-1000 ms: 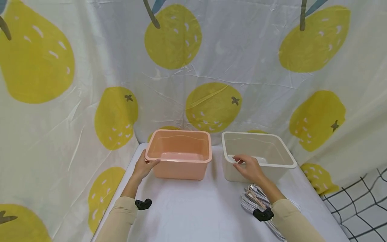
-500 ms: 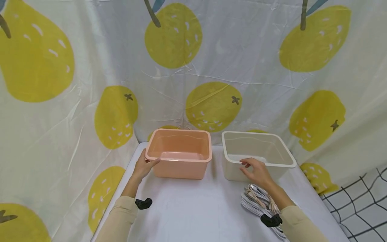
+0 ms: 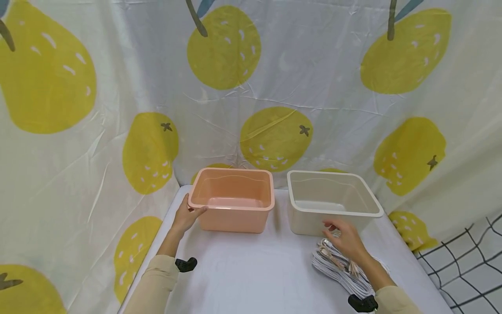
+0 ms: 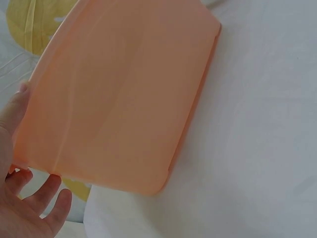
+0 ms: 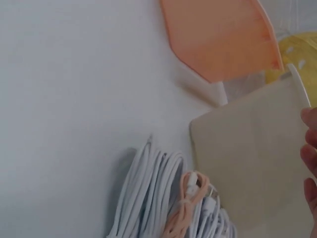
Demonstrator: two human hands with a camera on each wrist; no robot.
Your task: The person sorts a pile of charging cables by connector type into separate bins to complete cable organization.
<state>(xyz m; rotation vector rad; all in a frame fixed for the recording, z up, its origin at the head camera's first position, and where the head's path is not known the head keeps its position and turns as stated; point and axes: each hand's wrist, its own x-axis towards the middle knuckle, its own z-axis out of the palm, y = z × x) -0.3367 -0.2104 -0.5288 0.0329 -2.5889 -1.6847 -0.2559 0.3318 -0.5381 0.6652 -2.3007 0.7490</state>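
Note:
At the left front corner of a pink plastic bin (image 3: 235, 220), my left hand (image 3: 186, 216) grips the rim. Its thumb lies along the front and its fingers (image 4: 49, 191) are at the side, as the left wrist view shows. My right hand (image 3: 345, 237) hovers with fingers loosely bent, holding nothing, in front of a cream plastic bin (image 3: 310, 222). Below it lies a pile of bundled white cables (image 3: 333, 272), partly hidden by the hand and forearm. A pink cable (image 5: 185, 208) is coiled and tied among the white ones. The visible bottoms of both bins hold nothing.
Both bins stand near the back of a table with a white cloth (image 3: 251, 279). A fruit-print curtain (image 3: 333, 131) hangs behind and at the sides. A dark wire grid (image 3: 466, 266) is at the lower right, past the table edge.
My right hand has moved from over the cream bin's front rim back toward me and rightward, to above the cables. The left hand and both bins have stayed in place.

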